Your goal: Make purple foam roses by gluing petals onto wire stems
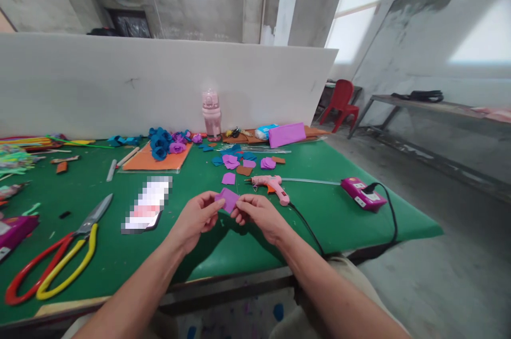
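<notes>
A small purple paper piece (pixel 228 200) is stretched between my two hands above the near part of the green table. My left hand (pixel 198 216) pinches its left edge, and my right hand (pixel 255 214) pinches the right edge. Just beyond lies another purple piece (pixel 229 179) on the tabletop. A pink glue gun (pixel 271 183) rests to the right of my right hand, its nozzle pointing left and a clear glue stick out of its back. Farther back are loose purple petals (pixel 268 163), blue petals (pixel 235 150) and brown pieces (pixel 245 170).
Red-and-yellow-handled scissors (pixel 66 259) and a phone (pixel 147 206) lie left on the green table (pixel 207 262). Blue and purple paper flowers (pixel 160 143) sit on an orange sheet (pixel 138 162). A pink bottle (pixel 211 115) stands by the white board (pixel 171 83). A purple power box (pixel 362 193) is right.
</notes>
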### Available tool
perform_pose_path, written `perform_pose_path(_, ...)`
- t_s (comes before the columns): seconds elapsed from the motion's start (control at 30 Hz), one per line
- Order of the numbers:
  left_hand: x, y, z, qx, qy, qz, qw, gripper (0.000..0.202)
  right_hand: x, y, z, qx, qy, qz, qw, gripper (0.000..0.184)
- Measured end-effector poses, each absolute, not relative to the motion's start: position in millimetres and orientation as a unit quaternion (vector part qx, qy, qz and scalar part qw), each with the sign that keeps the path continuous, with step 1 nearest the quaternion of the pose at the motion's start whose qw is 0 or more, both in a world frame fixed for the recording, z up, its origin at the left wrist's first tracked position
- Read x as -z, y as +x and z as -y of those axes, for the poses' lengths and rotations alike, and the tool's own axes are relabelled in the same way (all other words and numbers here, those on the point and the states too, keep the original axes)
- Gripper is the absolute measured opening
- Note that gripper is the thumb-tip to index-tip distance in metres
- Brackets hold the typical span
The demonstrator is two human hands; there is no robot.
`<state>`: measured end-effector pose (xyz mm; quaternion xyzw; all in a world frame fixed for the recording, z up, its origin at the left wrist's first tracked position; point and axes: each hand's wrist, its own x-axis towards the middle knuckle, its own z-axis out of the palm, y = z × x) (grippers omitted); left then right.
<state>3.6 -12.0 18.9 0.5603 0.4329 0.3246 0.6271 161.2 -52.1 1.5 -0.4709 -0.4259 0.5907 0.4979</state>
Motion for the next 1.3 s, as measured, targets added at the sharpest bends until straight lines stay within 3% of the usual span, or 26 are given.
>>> perform_pose_path(0.1, -19, 3, 14, -0.315, 0.572, -0.426, 0.627, 0.025, -5, 160, 51, -0.536, -0.511, 0.445, 0.503, 0.014)
perform_pose_path(0.23, -20, 4, 18, -0.264, 0.613, -0.417, 0.616, 0.018, -10, 160, 51, -0.449, -0.513, 0.510, 0.524, 0.022)
perform_pose_path(0.37, -23, 6, 23, -0.234, 0.649, -0.419, 0.591, 0.010, -8, 156, 52, -0.463, -0.512, 0.524, 0.500, 0.007)
perform_pose_path(0.67, -19, 3, 21, -0.227, 0.608, -0.413, 0.640, 0.015, -5, 160, 53, -0.582, -0.476, 0.409, 0.518, 0.031)
perform_pose_path(0.83, -12, 3, 19, -0.229, 0.602, -0.389, 0.658, 0.017, -3, 158, 55, -0.539, -0.482, 0.450, 0.524, 0.025)
perform_pose_path(0.97, -12, 6, 21, -0.236, 0.589, -0.396, 0.663, 0.020, -1, 157, 54, -0.596, -0.471, 0.392, 0.519, 0.036)
perform_pose_path(1.07, -15, 3, 17, -0.243, 0.597, -0.402, 0.650, 0.024, 0, 157, 54, -0.577, -0.465, 0.424, 0.521, 0.031)
perform_pose_path(1.17, -19, -11, 0, -0.261, 0.653, -0.442, 0.557, 0.028, 3, 159, 53, -0.546, -0.485, 0.407, 0.548, 0.030)
perform_pose_path(1.3, -23, -42, -31, -0.347, 0.733, -0.546, 0.211, 0.019, 3, 165, 50, -0.546, -0.501, 0.332, 0.584, 0.032)
